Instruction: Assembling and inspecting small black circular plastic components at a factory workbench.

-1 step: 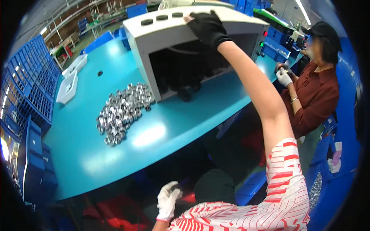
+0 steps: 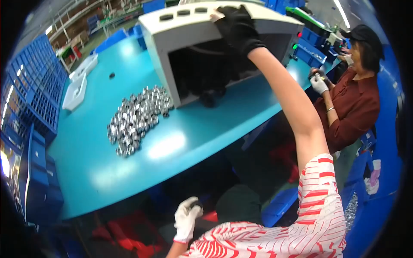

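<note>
My right hand (image 2: 239, 31), in a black glove with a bare fingertip showing, rests on top of a pale box-shaped housing (image 2: 158, 47). Its fingers are bent together at the end of a row of black round pieces (image 2: 183, 12); whatever they pinch blends into the glove. Low in front of me, below the table edge, my left hand (image 2: 186, 220) in a white glove is closed on a small dark round piece (image 2: 196, 204). Inside the housing's dark opening, black rings (image 2: 209, 99) are partly visible. Left of it, shiny metal rings (image 2: 138, 116) lie in a heap.
White trays (image 2: 74, 95) and a single black piece (image 2: 112, 75) are on the teal table (image 2: 86, 155). Blue crates (image 2: 41, 92) stand along the left. At right, a co-worker (image 2: 355, 94) handles a small part. Blue bins (image 2: 310, 53) sit beyond the housing.
The view has shifted slightly, so the table and metal heap appear a little higher. Both hands keep nearly the same poses and places.
</note>
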`<action>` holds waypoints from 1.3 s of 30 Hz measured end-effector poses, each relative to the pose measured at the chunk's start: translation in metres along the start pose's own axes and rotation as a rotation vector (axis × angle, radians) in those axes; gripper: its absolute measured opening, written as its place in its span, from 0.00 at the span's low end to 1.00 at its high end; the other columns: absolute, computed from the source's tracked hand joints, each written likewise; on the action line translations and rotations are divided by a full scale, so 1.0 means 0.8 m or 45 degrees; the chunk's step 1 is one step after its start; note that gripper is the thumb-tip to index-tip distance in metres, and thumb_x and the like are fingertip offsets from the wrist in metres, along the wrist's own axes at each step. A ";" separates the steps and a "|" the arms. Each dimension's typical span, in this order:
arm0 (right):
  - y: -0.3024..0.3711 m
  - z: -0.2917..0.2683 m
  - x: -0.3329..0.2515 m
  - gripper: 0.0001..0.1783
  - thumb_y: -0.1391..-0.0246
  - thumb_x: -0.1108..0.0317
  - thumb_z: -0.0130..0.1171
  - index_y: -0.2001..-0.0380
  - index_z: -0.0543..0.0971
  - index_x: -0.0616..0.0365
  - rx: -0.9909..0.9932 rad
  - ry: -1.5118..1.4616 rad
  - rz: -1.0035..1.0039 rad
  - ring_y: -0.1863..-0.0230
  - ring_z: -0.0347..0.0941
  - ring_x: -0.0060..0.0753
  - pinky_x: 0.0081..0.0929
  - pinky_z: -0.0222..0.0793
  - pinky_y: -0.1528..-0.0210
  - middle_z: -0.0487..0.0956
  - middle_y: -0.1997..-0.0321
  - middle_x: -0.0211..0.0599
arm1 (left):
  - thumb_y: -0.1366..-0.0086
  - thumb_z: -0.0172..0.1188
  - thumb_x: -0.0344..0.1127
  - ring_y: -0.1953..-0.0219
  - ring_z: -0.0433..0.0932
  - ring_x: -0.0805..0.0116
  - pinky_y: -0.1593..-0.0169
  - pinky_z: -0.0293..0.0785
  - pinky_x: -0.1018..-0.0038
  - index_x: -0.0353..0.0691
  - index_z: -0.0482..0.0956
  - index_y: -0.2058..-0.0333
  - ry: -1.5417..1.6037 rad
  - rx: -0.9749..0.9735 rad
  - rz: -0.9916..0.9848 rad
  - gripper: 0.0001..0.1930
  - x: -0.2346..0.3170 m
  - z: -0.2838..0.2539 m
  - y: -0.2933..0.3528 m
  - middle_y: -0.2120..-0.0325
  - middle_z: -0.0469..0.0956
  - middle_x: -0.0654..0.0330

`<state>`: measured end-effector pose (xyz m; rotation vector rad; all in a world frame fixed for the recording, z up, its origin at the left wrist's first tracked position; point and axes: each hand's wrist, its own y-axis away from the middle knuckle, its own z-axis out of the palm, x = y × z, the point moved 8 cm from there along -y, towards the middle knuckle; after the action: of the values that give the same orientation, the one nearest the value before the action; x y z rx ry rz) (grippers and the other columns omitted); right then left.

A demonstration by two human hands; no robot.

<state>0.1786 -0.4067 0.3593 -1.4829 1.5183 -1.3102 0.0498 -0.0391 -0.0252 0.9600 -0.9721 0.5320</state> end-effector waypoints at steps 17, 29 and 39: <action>0.409 -0.090 -0.335 0.19 0.45 0.70 0.57 0.50 0.72 0.60 -1.493 -1.703 1.036 0.57 0.74 0.29 0.24 0.69 0.54 0.76 0.55 0.37 | 0.45 0.58 0.18 0.58 0.78 0.68 0.51 0.74 0.75 0.30 0.61 0.42 -0.117 0.020 0.092 0.30 0.057 0.007 -0.024 0.60 0.76 0.51; 0.446 -0.107 -0.344 0.19 0.47 0.71 0.57 0.52 0.71 0.61 -1.386 -1.652 1.256 0.59 0.75 0.37 0.28 0.70 0.56 0.77 0.58 0.44 | 0.38 0.52 0.25 0.57 0.77 0.70 0.51 0.72 0.77 0.28 0.67 0.47 0.155 -0.023 -0.036 0.20 0.016 0.004 -0.021 0.58 0.75 0.52; 0.446 -0.105 -0.352 0.20 0.50 0.69 0.60 0.52 0.72 0.58 -1.457 -1.472 0.747 0.63 0.76 0.47 0.36 0.71 0.61 0.77 0.62 0.47 | 0.38 0.53 0.27 0.64 0.80 0.69 0.57 0.77 0.78 0.28 0.71 0.50 -0.157 -0.007 -0.114 0.17 0.007 -0.002 -0.026 0.63 0.78 0.52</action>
<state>0.0272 -0.1627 -0.0028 -1.6366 1.5814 0.8730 0.0689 -0.0481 -0.0293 1.0356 -1.0353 0.3985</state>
